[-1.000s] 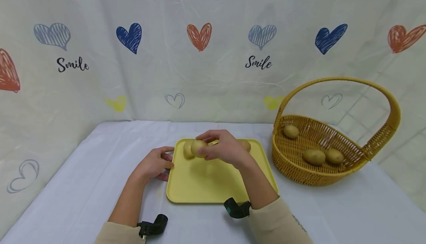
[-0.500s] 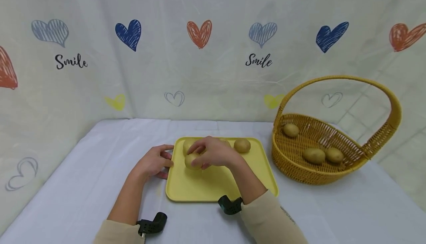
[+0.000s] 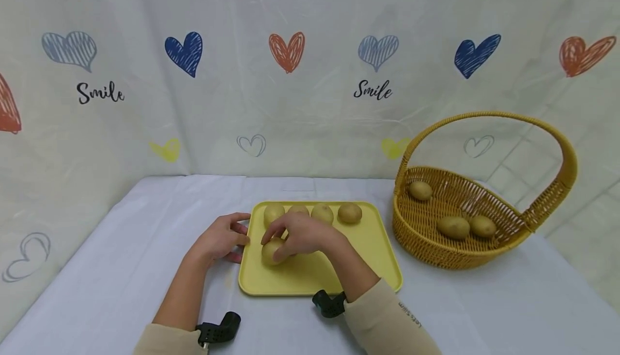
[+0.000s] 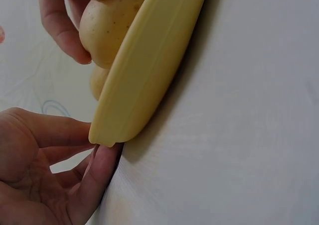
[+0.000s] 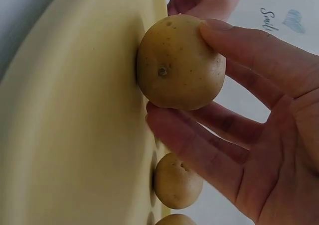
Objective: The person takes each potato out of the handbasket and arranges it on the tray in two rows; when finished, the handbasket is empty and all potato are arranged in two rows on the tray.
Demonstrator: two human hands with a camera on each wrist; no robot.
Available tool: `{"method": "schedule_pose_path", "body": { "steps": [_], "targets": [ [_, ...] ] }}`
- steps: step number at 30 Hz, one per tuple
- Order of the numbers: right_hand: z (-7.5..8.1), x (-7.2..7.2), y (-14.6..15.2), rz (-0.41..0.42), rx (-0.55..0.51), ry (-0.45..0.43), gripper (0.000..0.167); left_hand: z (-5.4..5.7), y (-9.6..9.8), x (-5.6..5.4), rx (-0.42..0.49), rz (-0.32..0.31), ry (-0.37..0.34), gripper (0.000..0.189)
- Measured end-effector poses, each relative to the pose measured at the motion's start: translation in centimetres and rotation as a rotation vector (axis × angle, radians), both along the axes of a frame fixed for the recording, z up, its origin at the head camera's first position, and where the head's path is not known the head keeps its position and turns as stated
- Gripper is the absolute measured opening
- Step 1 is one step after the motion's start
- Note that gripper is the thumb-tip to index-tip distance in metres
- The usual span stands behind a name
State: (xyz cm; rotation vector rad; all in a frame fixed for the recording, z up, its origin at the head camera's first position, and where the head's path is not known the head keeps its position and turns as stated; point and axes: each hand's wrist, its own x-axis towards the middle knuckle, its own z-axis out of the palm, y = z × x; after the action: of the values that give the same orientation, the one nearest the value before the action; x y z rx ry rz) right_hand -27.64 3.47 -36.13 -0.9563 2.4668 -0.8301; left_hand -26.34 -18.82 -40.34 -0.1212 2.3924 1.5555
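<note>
My right hand pinches a round, pale brown potato between thumb and fingers. This potato sits low against the yellow tray, toward its left side and in front of a row of potatoes. Along the tray's back edge that row holds several more, among them one at the left end and a browner one at the right end. My left hand grips the tray's left edge; in the left wrist view one digit meets the rim from above and a finger reaches under it.
A wicker basket with a tall arched handle stands right of the tray, holding 3 potatoes, including a large oval one. White cloth covers the table. A backdrop printed with hearts hangs behind.
My right hand has brought the potato from the back row toward the front of the tray and lowered it, uncovering the row behind. My left hand stays at the tray's edge.
</note>
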Motion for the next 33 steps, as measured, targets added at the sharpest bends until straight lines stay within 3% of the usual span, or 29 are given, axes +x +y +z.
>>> {"method": "schedule_pose_path", "body": {
  "steps": [3,12,18,23,33],
  "targets": [
    [0.0,0.0,0.0,0.026,0.022,0.036,0.028,0.0,0.0,0.0,0.000,-0.004,0.002,0.066],
    [0.2,0.1,0.4,0.029,0.024,-0.001,0.034,-0.3,0.0,0.1,0.040,0.006,-0.005,0.069],
    [1.1,0.0,1.4,0.020,-0.029,-0.011,0.039,-0.3,0.0,0.0,0.045,0.005,0.001,0.069],
    [2.1,0.2,2.4,-0.040,-0.112,-0.032,0.038,-0.4,0.1,0.0,0.046,0.005,0.005,0.068],
    [3.2,0.0,3.8,-0.110,-0.264,0.033,0.031,-0.3,0.2,0.0,0.032,-0.001,0.001,0.068]
  ]
}}
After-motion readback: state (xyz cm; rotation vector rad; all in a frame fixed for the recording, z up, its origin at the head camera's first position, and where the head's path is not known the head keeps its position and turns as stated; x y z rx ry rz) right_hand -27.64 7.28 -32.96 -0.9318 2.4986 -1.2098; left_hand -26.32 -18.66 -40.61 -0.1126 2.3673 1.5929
